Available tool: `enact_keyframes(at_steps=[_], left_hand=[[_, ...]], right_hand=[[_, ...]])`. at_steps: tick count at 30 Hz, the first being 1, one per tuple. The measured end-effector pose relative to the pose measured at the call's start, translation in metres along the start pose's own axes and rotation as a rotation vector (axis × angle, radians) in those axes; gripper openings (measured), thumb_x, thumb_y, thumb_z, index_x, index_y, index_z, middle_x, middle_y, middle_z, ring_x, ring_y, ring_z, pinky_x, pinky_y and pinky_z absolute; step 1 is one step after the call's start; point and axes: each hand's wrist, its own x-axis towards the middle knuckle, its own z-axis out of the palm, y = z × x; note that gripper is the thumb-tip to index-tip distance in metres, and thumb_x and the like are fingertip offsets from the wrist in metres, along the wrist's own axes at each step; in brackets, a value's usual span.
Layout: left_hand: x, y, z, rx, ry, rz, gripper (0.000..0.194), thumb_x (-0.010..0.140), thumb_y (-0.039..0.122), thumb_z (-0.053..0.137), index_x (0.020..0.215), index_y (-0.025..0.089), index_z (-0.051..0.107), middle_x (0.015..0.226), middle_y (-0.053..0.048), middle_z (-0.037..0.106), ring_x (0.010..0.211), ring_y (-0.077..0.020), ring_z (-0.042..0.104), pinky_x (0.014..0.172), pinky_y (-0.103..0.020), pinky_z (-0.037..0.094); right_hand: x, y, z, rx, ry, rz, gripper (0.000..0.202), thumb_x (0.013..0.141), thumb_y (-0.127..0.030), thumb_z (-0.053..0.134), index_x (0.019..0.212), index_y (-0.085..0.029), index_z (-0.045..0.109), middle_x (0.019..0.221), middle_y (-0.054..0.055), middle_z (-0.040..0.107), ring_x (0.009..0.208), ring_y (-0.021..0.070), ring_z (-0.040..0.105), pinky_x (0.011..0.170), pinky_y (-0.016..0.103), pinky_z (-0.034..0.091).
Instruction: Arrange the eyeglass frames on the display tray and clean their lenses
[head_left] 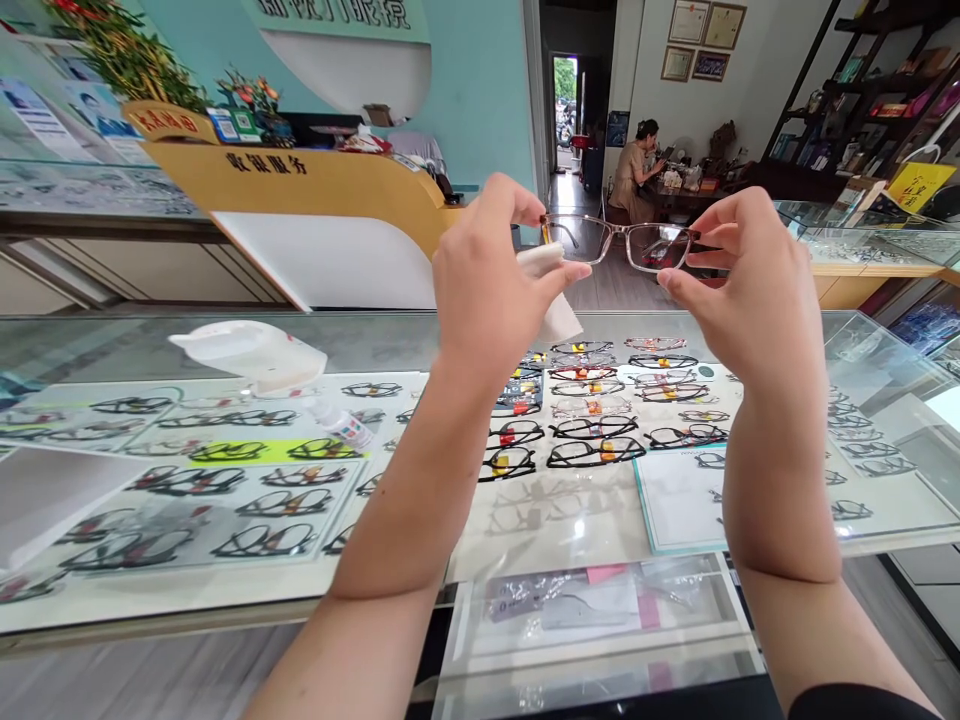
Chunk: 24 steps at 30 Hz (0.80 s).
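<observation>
Both hands hold up a pair of eyeglasses (pixel 616 232) with a thin, light brownish frame, above the glass display counter. My left hand (pixel 495 275) pinches the glasses at their left end, and a white cloth (pixel 561 318) is tucked in its fingers, hanging below. At the right end, the fingertips of my right hand (pixel 757 275) close on the frame near the hinge. The lenses are clear, with the room visible through them. Beneath the hands, rows of eyeglasses (pixel 596 453) lie in the counter.
On the glass counter (pixel 390 345) at left stand a white scoop-shaped container (pixel 255 355) and a small bottle (pixel 341 422). An open drawer (pixel 600 640) with plastic packets juts out below. A person (pixel 636 175) sits at a desk behind, beyond a yellow-and-white reception desk (pixel 330 230).
</observation>
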Motion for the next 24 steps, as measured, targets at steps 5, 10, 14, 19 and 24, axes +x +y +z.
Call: enact_keyframes(at_steps=[5,10,14,19,24], left_hand=[[0.000,-0.005,0.007,-0.005,0.007,0.014,0.052,0.077,0.055,0.095,0.109,0.034,0.061,0.123,-0.003,0.073,0.124,-0.0350,0.065,0.098,-0.056,0.057],[0.000,-0.005,0.010,-0.054,0.014,0.013,0.047,0.079,0.048,0.094,0.110,0.035,0.062,0.124,-0.005,0.073,0.127,-0.0354,0.067,0.090,-0.053,0.062],[0.001,-0.006,0.012,-0.079,0.008,0.012,0.047,0.079,0.043,0.096,0.110,0.035,0.061,0.123,-0.004,0.074,0.125,-0.0342,0.069,0.087,-0.051,0.065],[0.003,-0.008,0.012,-0.058,0.018,0.033,0.047,0.080,0.044,0.096,0.111,0.035,0.061,0.122,-0.004,0.074,0.124,-0.0327,0.071,0.087,-0.049,0.066],[-0.003,0.009,0.009,0.000,0.072,0.058,0.049,0.081,0.042,0.095,0.112,0.033,0.059,0.121,-0.004,0.073,0.125,-0.0318,0.067,0.091,-0.050,0.064]], right_hand=[[-0.001,-0.007,0.001,0.004,0.020,0.026,0.033,0.095,-0.036,0.079,0.120,-0.035,0.058,0.115,0.003,0.074,0.098,0.0287,0.076,0.100,0.059,0.060],[-0.003,-0.010,0.001,0.002,0.030,0.021,0.033,0.096,-0.035,0.076,0.121,-0.035,0.056,0.121,0.005,0.073,0.097,0.0278,0.075,0.099,0.057,0.060],[-0.005,-0.014,-0.001,-0.022,0.054,0.014,0.033,0.095,-0.035,0.078,0.119,-0.035,0.055,0.123,0.005,0.073,0.098,0.0285,0.074,0.098,0.056,0.059],[-0.005,-0.021,-0.004,0.019,0.050,0.006,0.029,0.099,-0.044,0.075,0.115,-0.034,0.054,0.123,0.003,0.073,0.098,0.0259,0.076,0.099,0.054,0.058],[0.002,-0.025,-0.002,0.052,0.089,0.133,0.017,0.105,-0.042,0.064,0.106,-0.028,0.055,0.114,0.003,0.076,0.092,0.0202,0.074,0.093,0.046,0.058]])
